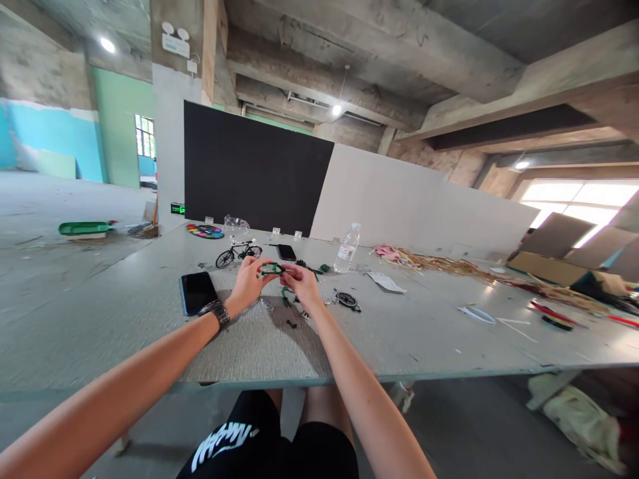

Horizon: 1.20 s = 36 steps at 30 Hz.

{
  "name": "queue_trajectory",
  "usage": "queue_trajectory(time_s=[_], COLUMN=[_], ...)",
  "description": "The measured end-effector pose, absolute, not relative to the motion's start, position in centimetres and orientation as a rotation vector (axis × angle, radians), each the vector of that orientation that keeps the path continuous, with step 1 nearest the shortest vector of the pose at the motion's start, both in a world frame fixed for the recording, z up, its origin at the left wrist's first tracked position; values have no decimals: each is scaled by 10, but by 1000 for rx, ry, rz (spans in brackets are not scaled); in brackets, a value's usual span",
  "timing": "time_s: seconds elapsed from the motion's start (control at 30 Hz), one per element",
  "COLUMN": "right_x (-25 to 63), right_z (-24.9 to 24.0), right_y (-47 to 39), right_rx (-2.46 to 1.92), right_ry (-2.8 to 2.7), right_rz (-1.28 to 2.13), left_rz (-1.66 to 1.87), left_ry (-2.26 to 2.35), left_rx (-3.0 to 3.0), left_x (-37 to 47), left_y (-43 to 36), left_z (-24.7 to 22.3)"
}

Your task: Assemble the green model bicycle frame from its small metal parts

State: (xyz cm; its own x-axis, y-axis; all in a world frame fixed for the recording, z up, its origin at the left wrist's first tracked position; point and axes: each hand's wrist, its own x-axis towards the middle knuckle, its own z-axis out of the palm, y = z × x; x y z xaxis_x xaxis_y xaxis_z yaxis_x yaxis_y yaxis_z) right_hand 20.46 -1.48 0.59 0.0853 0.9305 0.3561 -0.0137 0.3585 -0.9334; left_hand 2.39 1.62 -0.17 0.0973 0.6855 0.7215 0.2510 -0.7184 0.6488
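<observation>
Both my hands hold a small green model bicycle frame [272, 269] above the table. My left hand [248, 283], with a dark watch on its wrist, pinches the frame's left end. The fingers of my right hand [299, 283] are closed on its right end. Under and beside my hands lie loose model parts: a small wheel [346, 300], a little black piece [291, 324] and a clear-looking small part [267, 305]. Some green parts are half hidden by my right hand. Beyond my left hand stands an assembled black model bicycle [238, 253].
A phone [198, 293] lies left of my left wrist, another phone [286, 252] farther back. A water bottle [347, 248] stands behind my right hand near a paper slip [386, 282]. Dried strips [449, 266] cover the back right. A black board [254, 169] rises behind.
</observation>
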Motion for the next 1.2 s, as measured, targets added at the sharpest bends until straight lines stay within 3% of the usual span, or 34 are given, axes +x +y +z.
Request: queue_trajectory(time_s=[0.67,1.2], right_x=[193,186], right_z=[9,13], right_y=[-22,-24], right_rx=[-893,-920], right_ry=[-1266,-1189], right_rz=[944,806], left_rz=[1518,1023], left_ry=[757,446], left_rx=[1657,1114], left_x=[31,36], left_y=[17,-5], left_z=[-3,4])
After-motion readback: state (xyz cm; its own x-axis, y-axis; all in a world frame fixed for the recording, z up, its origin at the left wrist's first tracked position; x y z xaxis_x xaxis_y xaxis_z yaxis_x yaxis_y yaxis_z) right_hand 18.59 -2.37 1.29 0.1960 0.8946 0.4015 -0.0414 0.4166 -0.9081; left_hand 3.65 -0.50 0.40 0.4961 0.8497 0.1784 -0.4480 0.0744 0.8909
